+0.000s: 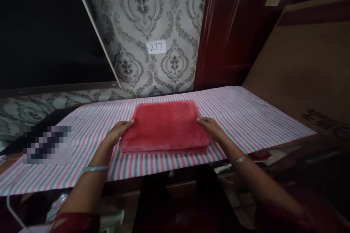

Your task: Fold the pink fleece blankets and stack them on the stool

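Striped cloth (246,116) covers the table under patterned wallpaper (153,14). Between my hands lies the folded red towel (165,125): my left hand (119,131) flat against its left edge, my right hand (210,127) flat against its right.

Domestic room, likely a home interior. Evidence: grey damask wallpaper (153,18) bearing a paper label "277" (156,47); glossy dark red wooden door (232,25); large black screen (46,25) leaning at left; table under a pink, grey and white striped cloth (246,116); brown cardboard box (306,69) at right.
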{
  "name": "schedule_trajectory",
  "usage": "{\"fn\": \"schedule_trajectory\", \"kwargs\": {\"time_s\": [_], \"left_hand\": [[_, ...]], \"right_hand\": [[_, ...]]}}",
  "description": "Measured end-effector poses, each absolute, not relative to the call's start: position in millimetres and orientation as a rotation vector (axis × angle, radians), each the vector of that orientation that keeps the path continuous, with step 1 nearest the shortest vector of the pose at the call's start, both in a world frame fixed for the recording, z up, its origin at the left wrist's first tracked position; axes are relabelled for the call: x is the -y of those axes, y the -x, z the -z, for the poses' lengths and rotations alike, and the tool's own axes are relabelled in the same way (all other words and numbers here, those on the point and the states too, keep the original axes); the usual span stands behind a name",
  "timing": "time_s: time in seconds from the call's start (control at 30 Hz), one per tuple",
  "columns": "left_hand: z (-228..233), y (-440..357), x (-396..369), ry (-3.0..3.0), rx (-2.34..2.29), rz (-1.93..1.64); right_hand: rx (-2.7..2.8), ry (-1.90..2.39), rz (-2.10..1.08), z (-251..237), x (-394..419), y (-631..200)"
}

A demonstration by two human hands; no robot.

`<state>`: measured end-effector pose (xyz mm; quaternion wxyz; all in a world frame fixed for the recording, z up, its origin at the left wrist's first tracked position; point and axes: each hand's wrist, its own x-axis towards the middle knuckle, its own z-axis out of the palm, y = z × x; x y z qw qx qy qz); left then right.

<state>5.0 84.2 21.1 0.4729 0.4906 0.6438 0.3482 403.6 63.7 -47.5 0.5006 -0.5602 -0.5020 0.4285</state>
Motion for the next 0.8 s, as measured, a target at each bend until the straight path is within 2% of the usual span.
{"fn": "schedule_trajectory", "kwargs": {"time_s": [0.23, 0.4, 0.6, 0.8], "left_hand": [[1, -19, -120, -1.405, -1.860, -1.101], [14, -13, -111, -1.441, -1.899, -1.135], [-13, -12, -139, -1.159, -1.620, -0.936], [-32, -19, -202, -1.095, -1.784, -0.888]], "right_hand": [[1.196, 1.540, -0.792, 60, -95, -405], [1.183, 1.500, -0.831, 71, -92, -409], [1.139, 1.454, -0.897, 50, -132, -409], [1.071, 1.583, -0.941, 32, -187, -409]]}}
